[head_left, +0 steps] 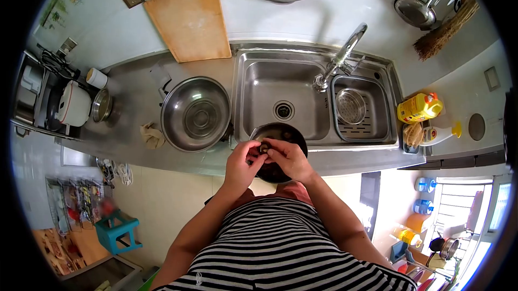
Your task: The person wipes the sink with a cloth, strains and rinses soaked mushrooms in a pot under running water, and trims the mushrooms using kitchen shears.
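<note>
My left hand (243,162) and my right hand (291,158) meet close together in front of me. Their fingertips pinch a small dark brown round piece (264,148), which looks like a mushroom; its exact kind is hard to make out. Both hands are closed on it. Just below them is a dark round bowl (298,135) at the front edge of the sink, with dark pieces inside, partly covered by my hands. By the left fingertips a thin, pale metal strip (253,133) sticks up; whether my fingers hold it is unclear.
The steel sink (259,83) lies ahead, with a faucet (345,56) and a small basin (377,113) holding a strainer (350,106). A large steel bowl (172,113) and cloth (152,135) are left. A cutting board (189,24) leans behind; bottles (418,108) stand right.
</note>
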The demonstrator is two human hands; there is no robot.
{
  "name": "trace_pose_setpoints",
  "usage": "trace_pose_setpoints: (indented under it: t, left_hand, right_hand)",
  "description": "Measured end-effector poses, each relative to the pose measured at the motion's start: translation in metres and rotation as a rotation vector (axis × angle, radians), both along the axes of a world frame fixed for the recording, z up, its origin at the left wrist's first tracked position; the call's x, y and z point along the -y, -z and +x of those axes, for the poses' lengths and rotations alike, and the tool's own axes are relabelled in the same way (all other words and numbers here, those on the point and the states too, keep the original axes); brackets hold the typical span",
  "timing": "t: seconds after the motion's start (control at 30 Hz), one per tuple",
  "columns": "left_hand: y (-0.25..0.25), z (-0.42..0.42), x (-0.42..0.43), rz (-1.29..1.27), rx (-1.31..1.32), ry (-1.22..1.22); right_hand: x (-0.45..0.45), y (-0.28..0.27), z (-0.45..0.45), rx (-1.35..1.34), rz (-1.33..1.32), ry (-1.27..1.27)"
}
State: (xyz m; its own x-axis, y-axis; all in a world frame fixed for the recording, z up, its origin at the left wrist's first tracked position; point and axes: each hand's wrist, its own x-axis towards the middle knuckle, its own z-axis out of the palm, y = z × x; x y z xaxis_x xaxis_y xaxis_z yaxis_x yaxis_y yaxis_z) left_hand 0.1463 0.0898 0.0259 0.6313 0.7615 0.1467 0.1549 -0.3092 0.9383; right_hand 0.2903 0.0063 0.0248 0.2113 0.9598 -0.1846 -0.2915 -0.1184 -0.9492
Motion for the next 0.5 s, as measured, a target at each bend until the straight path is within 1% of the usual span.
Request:
trace_pose_setpoints:
  t: [0.13, 0.2, 0.23, 0.27, 0.3, 0.33, 0.37, 0.4, 0.43, 0.5]
  left_hand:
    - [-0.005, 0.003, 0.0, 0.022, -0.007, 0.001]
    - [-0.01, 0.003, 0.0, 0.105, -0.029, 0.015]
    - [-0.011, 0.004, -0.001, 0.106, -0.03, 0.017]
    - [-0.012, 0.005, -0.001, 0.195, -0.033, 0.022]
    - [-0.013, 0.005, -0.001, 0.284, -0.036, 0.027]
    - [-0.014, 0.006, -0.002, 0.284, -0.036, 0.029]
    - [-0.015, 0.005, -0.002, 0.395, -0.051, 0.023]
    - [-0.016, 0.006, -0.003, 0.506, -0.066, 0.017]
    - [-0.017, 0.006, -0.003, 0.506, -0.066, 0.016]
    - [-0.018, 0.007, -0.002, 0.583, -0.047, -0.012]
  right_hand:
    - [0.004, -0.006, 0.0, 0.077, 0.043, 0.031]
    - [0.006, -0.008, -0.001, 0.091, 0.062, 0.042]
    - [0.006, -0.008, -0.002, 0.152, 0.071, 0.065]
    - [0.006, -0.009, -0.002, 0.213, 0.08, 0.088]
    - [0.006, -0.013, -0.003, 0.212, 0.08, 0.09]
    - [0.006, -0.017, -0.005, 0.282, 0.092, 0.107]
    - [0.006, -0.02, -0.006, 0.353, 0.103, 0.123]
    - [0.006, -0.02, -0.008, 0.352, 0.103, 0.123]
    - [0.006, -0.02, -0.01, 0.343, 0.095, 0.148]
    - [0.006, -0.018, -0.013, 0.332, 0.086, 0.172]
